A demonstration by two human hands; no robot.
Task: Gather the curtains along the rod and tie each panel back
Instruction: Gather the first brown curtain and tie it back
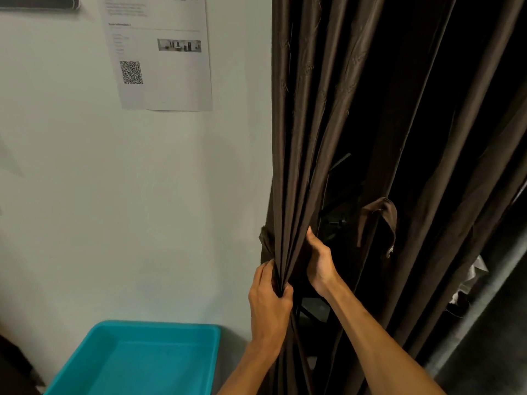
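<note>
The person is drawing the curtain panel (328, 124) into a tight bundle right beside the pale wall (114, 209), where it needs to be sitting for tying back. The left hand (269, 295) is gripping the bunched pleats from the wall side, its fingers curled closed around the cloth so the folds are not slipping apart. The right hand (319, 260) is meeting the bundle from the other side, its thumb lying up along the front fold and its fingers disappearing behind the fabric, so it appears to be clasping the same bundle (how tightly those hidden fingers are closing cannot be told). The cloth is dark brown with a faint sheen, thin enough to be falling in long narrow ridges that are fanning out above the hands and pinching to a waist between them. Just to the right, a fabric loop (382, 220) of the same brown is hanging among the folds, probably the tieback, not yet around the bundle. Lower left, a teal tub (199, 332) of smooth plastic is standing against the wall, and a printed sheet (171, 81) is hanging flat above it.
</note>
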